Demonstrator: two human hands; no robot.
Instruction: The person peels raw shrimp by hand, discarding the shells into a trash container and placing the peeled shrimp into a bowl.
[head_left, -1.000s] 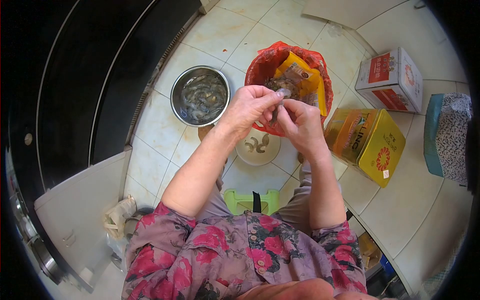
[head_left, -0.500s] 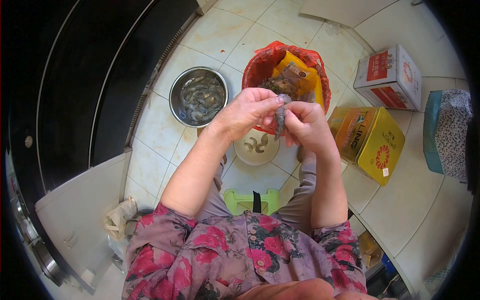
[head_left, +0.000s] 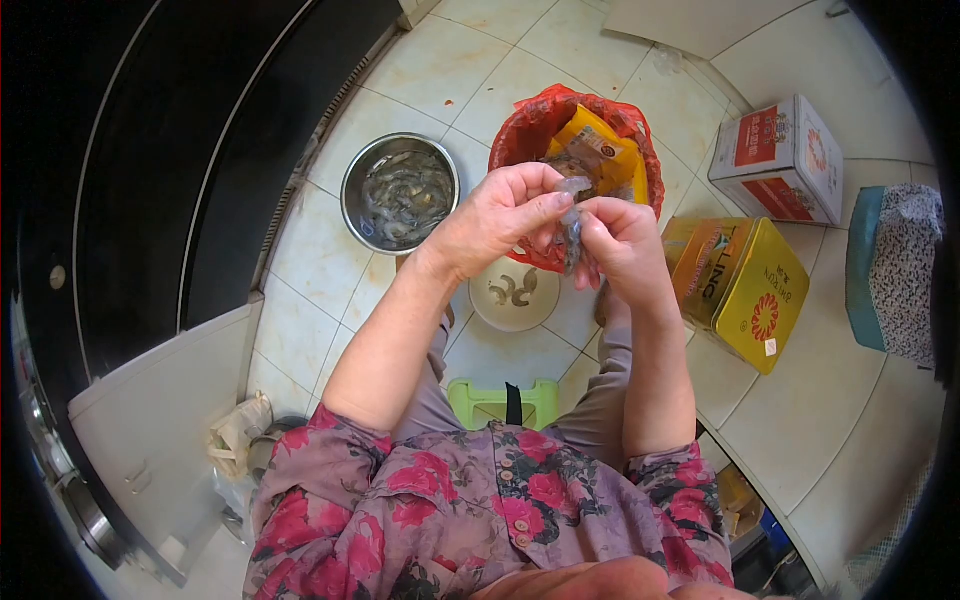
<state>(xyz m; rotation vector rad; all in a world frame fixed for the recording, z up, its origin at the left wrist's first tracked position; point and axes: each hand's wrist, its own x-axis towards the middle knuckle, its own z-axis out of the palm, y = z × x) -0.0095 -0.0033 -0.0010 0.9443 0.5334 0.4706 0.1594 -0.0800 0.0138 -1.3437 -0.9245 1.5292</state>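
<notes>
A grey shrimp is pinched between my two hands, above the near rim of the red-lined bin. My left hand grips its upper end with thumb and fingers. Lower along the body, my right hand pinches it at the shell, and its dark, bent tail part hangs down between them. Beneath the hands stands a white bowl with several peeled shrimp in it. To the left, a steel basin holds many grey shrimp in their shells.
Yellow packaging and waste lie in the bin. A yellow tin box, a white-and-red carton and a patterned cloth-covered item stand on the right. A green stool shows between the legs; a dark cabinet is at left.
The shrimp's upper end has bent toward the left hand, and the right-hand fingers have shifted on its body. Both hands stay above the bin's near edge.
</notes>
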